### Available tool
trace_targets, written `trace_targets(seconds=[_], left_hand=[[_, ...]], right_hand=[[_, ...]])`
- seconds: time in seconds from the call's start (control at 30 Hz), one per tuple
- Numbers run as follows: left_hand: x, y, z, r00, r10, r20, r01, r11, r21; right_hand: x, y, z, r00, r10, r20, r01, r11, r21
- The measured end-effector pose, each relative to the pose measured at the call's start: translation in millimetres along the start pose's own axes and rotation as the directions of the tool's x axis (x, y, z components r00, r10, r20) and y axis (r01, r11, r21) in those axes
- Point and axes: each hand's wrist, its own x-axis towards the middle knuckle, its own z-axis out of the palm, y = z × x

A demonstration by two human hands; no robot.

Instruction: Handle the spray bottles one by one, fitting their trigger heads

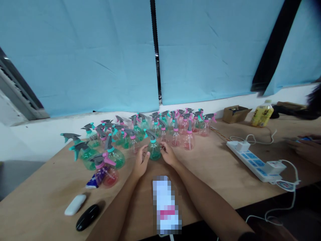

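Observation:
A green transparent spray bottle (153, 151) with a grey and teal trigger head stands upright on the table between my two hands. On its left side, my left hand (141, 162) is open, thumb and fingers apart. My right hand (168, 154) is at the bottle's right side, fingers loosely bent and apart; whether the fingertips touch it I cannot tell. Close behind stand several more green and pink spray bottles, among them a pink one (189, 140). At the left front, another pink spray bottle (110, 176) stands by a purple and blue packet (92, 181).
A phone with a blurred screen (165, 201) lies between my forearms. Left of it are a white case (75, 204) and a black oval object (87, 217). To the right are a power strip (250, 162), an open carton (235, 114), a yellow bottle (262, 114) and another person's hand (308, 149).

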Motion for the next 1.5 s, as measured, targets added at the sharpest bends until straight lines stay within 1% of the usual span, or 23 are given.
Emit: trace_targets(seconds=[0.13,0.2,0.3,0.4,0.47,0.57,0.63,0.67,0.77,0.9,0.97,1.03,1.13,1.2,1.27,1.37,1.5], left_hand=[[0.8,-0.3,-0.8,0.999,0.031,-0.022,-0.030,0.999,0.034],[1.2,-0.1,-1.8,0.999,0.033,-0.007,-0.032,0.998,0.050],[0.6,1.4,-2.7,0.998,0.045,0.045,-0.046,0.998,0.031],[-1.5,4.3,-2.3,0.995,0.059,0.085,-0.058,0.998,-0.006],[-3.2,6.4,-1.6,0.994,0.061,0.096,-0.059,0.998,-0.023],[-5.5,8.4,-0.4,0.992,0.029,0.119,-0.023,0.998,-0.055],[-6.4,8.7,0.0,0.991,-0.003,0.131,0.012,0.997,-0.070],[-6.6,8.5,0.1,0.991,-0.019,0.130,0.028,0.997,-0.068],[-6.3,6.5,0.1,0.993,-0.048,0.109,0.055,0.997,-0.056],[-5.3,1.6,0.7,0.995,-0.076,0.069,0.081,0.994,-0.077],[-4.9,-0.1,1.1,0.994,-0.092,0.062,0.097,0.991,-0.087],[-4.7,-0.1,1.2,0.992,-0.103,0.074,0.110,0.989,-0.098],[-4.3,3.3,1.5,0.988,-0.103,0.112,0.114,0.989,-0.096],[-3.8,5.3,2.4,0.985,-0.103,0.137,0.116,0.989,-0.090],[-2.9,4.7,4.4,0.980,-0.108,0.168,0.127,0.986,-0.106],[-1.2,-1.5,8.7,0.966,-0.113,0.232,0.150,0.978,-0.146],[0.4,-8.5,11.5,0.950,-0.127,0.286,0.170,0.977,-0.129]], right_hand=[[-2.8,-5.8,-1.8,0.999,-0.033,0.020,0.033,0.999,0.020],[-5.4,-12.7,-3.5,0.997,-0.074,0.032,0.072,0.996,0.042],[-10.0,-27.7,-5.7,0.983,-0.164,0.080,0.159,0.985,0.066],[-14.2,-42.5,-6.7,0.968,-0.235,0.084,0.235,0.972,0.009],[-15.9,-50.0,-6.6,0.968,-0.245,0.055,0.247,0.968,-0.035],[-15.8,-59.0,-5.9,0.976,-0.212,-0.044,0.208,0.975,-0.074],[-14.1,-65.0,-6.0,0.976,-0.191,-0.100,0.187,0.981,-0.048],[-13.0,-67.7,-6.4,0.977,-0.186,-0.106,0.185,0.983,-0.020],[-10.5,-71.7,-8.1,0.984,-0.170,-0.058,0.172,0.985,0.030],[-9.0,-66.3,-10.6,0.989,-0.147,-0.011,0.146,0.989,-0.010],[-7.2,-64.2,-12.4,0.991,-0.129,0.027,0.129,0.992,0.011],[-4.1,-65.7,-14.7,0.988,-0.115,0.100,0.108,0.991,0.074],[1.0,-73.4,-18.2,0.964,-0.126,0.234,0.074,0.973,0.218],[3.3,-78.1,-19.0,0.951,-0.123,0.284,0.039,0.958,0.284],[4.1,-79.7,-18.0,0.952,-0.098,0.290,0.004,0.952,0.307],[3.4,-77.4,-14.5,0.965,-0.059,0.257,-0.028,0.946,0.322],[4.0,-73.3,-12.3,0.961,-0.045,0.274,-0.057,0.934,0.353]])
